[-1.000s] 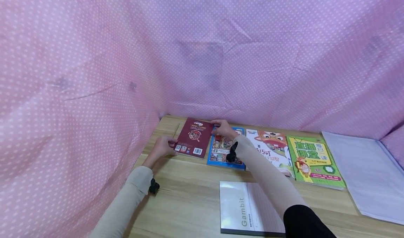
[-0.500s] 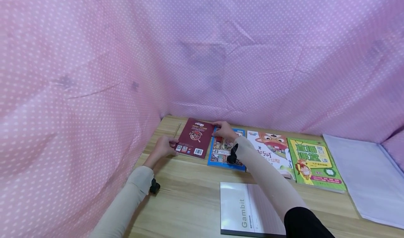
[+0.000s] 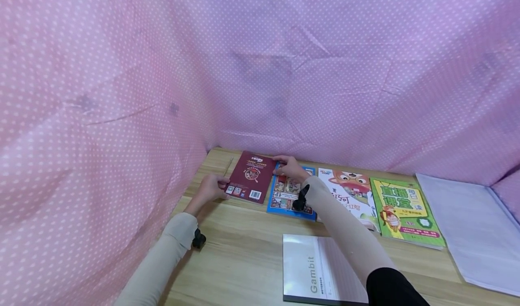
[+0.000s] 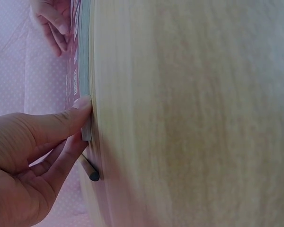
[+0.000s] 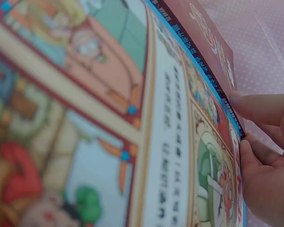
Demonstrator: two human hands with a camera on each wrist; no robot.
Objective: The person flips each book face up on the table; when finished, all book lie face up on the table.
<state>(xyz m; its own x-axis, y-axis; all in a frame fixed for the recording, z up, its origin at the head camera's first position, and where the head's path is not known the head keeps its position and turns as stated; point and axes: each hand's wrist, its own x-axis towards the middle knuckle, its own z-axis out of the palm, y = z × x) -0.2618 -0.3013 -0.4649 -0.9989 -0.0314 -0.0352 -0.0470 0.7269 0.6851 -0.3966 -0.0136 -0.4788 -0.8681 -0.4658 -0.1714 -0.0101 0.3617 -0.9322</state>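
A maroon book lies back cover up at the far left of the wooden table, its right edge overlapping a blue comic-cover book. My left hand grips the maroon book's near left corner. In the left wrist view its thumb presses the book's edge. My right hand holds the far right corner. The right wrist view shows its fingers curled at the maroon book edge, above the blue book.
A pencil lies left of the maroon book, close to the pink dotted cloth wall. Right of the blue book lie a white fox book, a green book and white sheets. A Gambit notebook sits near me.
Both hands stay at the maroon book's corners. The book and the right hand have shifted only very slightly.
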